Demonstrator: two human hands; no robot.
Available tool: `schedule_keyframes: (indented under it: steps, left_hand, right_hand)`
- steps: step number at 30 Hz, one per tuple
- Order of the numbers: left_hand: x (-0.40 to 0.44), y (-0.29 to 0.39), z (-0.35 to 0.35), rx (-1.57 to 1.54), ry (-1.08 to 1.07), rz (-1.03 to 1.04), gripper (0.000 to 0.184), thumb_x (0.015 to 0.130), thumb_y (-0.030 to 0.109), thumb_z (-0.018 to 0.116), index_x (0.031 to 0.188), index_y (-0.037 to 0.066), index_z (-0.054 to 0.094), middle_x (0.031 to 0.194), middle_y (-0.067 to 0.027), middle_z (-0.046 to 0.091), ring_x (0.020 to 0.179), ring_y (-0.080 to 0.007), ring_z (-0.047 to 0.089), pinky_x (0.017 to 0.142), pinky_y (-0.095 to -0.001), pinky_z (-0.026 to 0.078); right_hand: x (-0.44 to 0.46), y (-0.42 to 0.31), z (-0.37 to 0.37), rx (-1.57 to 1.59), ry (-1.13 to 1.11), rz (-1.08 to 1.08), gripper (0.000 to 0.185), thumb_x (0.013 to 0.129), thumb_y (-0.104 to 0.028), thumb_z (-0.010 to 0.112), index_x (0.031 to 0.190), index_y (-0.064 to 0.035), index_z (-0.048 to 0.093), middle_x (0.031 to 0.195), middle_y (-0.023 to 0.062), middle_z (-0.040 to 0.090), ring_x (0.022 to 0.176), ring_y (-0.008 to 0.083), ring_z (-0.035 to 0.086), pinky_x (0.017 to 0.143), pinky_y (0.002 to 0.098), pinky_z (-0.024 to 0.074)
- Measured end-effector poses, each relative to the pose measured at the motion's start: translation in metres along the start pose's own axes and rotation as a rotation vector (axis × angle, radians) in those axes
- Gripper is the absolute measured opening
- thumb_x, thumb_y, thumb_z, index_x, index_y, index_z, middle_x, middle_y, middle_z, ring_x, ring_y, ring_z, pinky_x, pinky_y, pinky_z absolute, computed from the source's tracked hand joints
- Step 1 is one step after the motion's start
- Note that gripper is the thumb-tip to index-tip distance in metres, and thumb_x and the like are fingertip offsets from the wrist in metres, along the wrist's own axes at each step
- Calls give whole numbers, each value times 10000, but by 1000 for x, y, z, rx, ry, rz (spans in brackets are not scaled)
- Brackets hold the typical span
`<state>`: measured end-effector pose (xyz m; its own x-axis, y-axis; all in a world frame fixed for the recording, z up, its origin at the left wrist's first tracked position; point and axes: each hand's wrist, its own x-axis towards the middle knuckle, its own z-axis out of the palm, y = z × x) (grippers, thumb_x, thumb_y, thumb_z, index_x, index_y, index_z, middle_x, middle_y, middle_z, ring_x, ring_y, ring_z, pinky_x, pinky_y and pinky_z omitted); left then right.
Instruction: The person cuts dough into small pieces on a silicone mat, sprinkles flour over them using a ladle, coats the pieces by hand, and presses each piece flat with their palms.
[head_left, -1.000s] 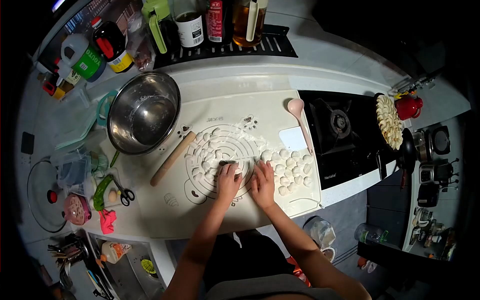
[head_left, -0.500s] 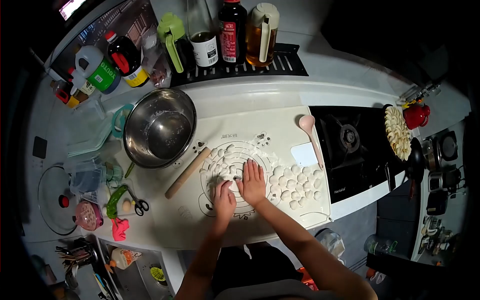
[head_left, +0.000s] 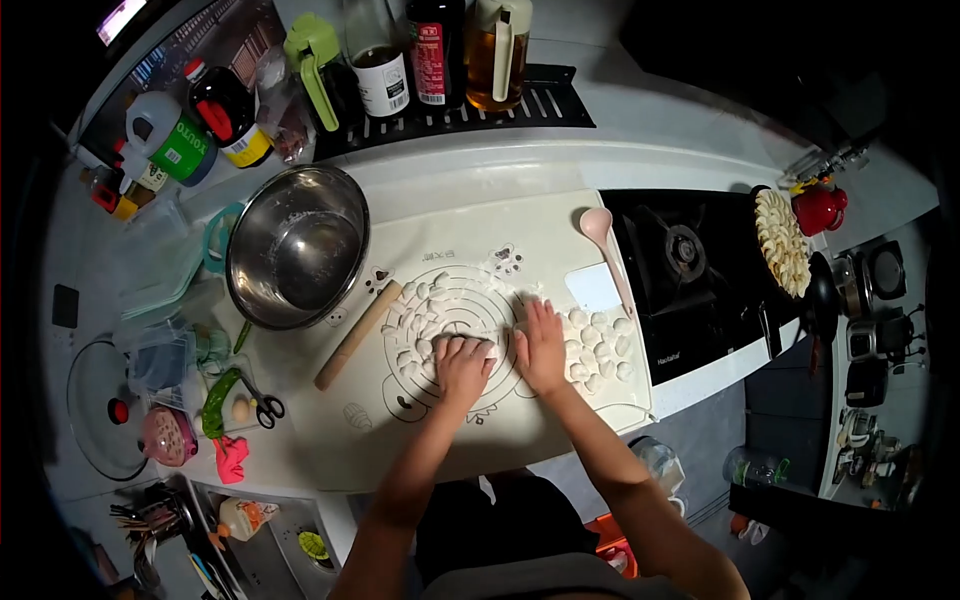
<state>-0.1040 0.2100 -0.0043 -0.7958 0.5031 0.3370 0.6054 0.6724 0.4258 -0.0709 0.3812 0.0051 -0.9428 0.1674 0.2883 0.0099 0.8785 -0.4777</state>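
Evidently dough work by hand, on the printed baking mat (head_left: 545, 235). Hands apart: left hand (head_left: 466, 372) palm-down, fingers bent, at the near edge of the loose dough pieces (head_left: 430, 328); whether it grips one, cannot tell. Right hand (head_left: 541, 350) flattened, fingers extended, beside the rounded dough discs (head_left: 603, 350). Wooden rolling pin (head_left: 358, 336) aslant, left of the loose pieces. Judged best for pressing: palm centred on each piece, even pressure, discs kept from sticking together.
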Motion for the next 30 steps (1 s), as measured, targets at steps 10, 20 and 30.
schedule_keyframes:
  steps: [10,20,30]
  left_hand:
    - [-32,-23,-36,29,388,-288,290,809,86,569,1093,89,625,1038,-114,608,945,-337,546,883,-459,406]
    - [4,-44,-34,298,13,-490,235,794,309,683,959,143,661,946,-38,655,950,-258,541,916,-421,377]
    - [8,-9,-10,-176,-175,-145,321,740,200,695,1050,125,662,1060,-43,622,1032,-253,537,919,-412,409]
  right_hand:
    - [6,-55,56,-181,-245,-77,692,967,-446,401,1440,49,300,1527,214,253,1409,361,242,1158,470,145]
    - [3,-14,43,-331,-214,-65,568,972,-326,410,1433,-1,347,1512,130,331,1403,263,291,1163,469,158]
    - [-20,9,-15,-124,-8,89,416,943,-192,470,1320,-18,483,1429,167,425,1332,388,366,1095,556,245]
